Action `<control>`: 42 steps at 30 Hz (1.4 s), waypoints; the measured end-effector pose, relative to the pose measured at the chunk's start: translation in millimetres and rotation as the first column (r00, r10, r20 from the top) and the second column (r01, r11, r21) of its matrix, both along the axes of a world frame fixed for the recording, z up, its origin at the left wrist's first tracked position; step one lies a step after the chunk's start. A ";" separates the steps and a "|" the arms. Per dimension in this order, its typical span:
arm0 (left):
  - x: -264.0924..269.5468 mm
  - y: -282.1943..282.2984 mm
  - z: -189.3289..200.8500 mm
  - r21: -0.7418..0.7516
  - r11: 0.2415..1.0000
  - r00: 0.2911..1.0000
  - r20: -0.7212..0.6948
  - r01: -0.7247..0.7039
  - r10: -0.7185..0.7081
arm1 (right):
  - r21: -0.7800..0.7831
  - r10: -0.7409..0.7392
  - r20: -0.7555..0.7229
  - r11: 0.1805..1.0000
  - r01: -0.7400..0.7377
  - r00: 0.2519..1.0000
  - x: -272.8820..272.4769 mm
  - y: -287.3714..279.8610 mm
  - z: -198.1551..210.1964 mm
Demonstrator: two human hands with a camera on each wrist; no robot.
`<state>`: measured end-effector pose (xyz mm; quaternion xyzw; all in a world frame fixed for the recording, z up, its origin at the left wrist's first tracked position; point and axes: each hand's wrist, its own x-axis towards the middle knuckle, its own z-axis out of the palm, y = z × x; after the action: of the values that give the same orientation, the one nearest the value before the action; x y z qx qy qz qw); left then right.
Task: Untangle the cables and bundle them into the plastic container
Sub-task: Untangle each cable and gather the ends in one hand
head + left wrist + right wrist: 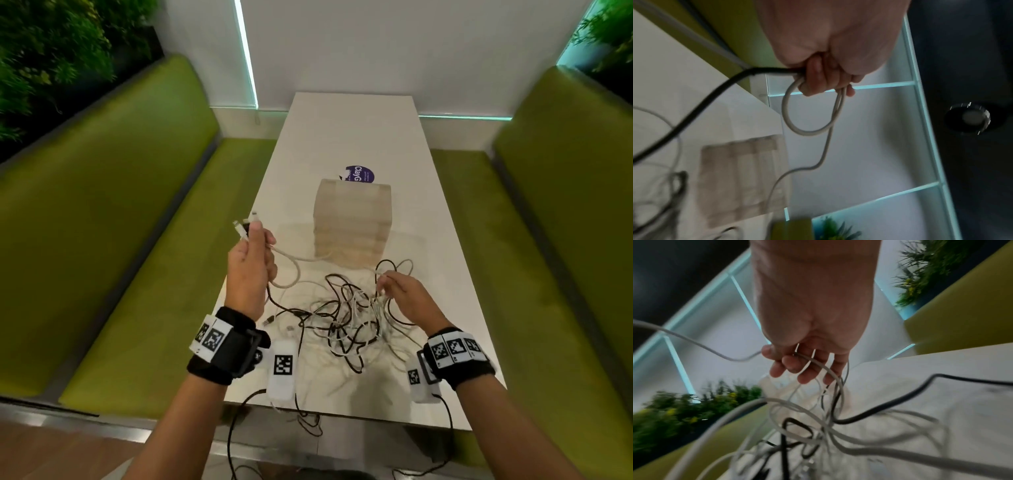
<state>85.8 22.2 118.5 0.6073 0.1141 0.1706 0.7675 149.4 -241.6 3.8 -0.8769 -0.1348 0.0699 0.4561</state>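
Observation:
A tangle of white and black cables [342, 322] lies on the white table [352, 130], near its front edge. My left hand [255, 240] is raised over the table's left side. It grips a white cable loop [789, 116] and a black cable [701, 105] in a fist [826, 78], and connector ends [241, 228] stick out above it. My right hand [383, 286] reaches into the right side of the tangle. Its thumb and fingers [795, 368] pinch a thin white cable [824, 369]. The translucent plastic container [352, 222] stands upright just behind the tangle.
A purple round sticker [359, 174] lies behind the container. Green benches [113, 222] [548, 240] flank the table, with plants behind them. Some cable ends hang over the table's front edge [308, 421]. A white wall closes off the far end.

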 end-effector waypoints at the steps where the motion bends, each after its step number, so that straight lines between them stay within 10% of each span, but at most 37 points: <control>1: 0.0 -4.3 -7.7 0.084 0.996 0.998 -0.055 0.023 -0.018 | 0.027 0.026 0.016 0.999 -0.026 1.000 -1.1 5.5 5.5; 7: 4.1 -48.2 -46.8 0.473 0.827 0.948 -0.241 0.303 -0.209 | 0.038 0.221 0.103 0.973 -0.226 0.970 -13.8 36.9 37.6; 17: 7.9 -68.6 -50.4 0.385 0.824 0.909 -0.206 0.415 -0.362 | 0.124 0.169 0.156 0.974 -0.189 0.973 -22.7 39.8 50.6; 25: 5.8 -49.7 -44.3 0.765 0.575 0.944 -0.131 0.290 -0.303 | -0.082 0.255 0.141 0.966 -0.246 0.957 -8.6 35.4 48.7; 37: -9.7 0.5 -4.9 0.545 0.832 0.994 0.081 -0.101 0.068 | -0.332 0.073 0.093 0.942 -0.038 0.993 22.8 11.9 -6.9; 42: -8.5 -11.2 -19.2 0.632 0.765 0.990 -0.129 0.124 -0.053 | -0.206 0.098 0.129 0.976 -0.070 0.987 12.7 33.3 5.5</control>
<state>77.2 10.9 99.2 0.8446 0.0602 0.1311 0.5156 162.1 -208.3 9.3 -0.9146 -0.1954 0.0416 0.3514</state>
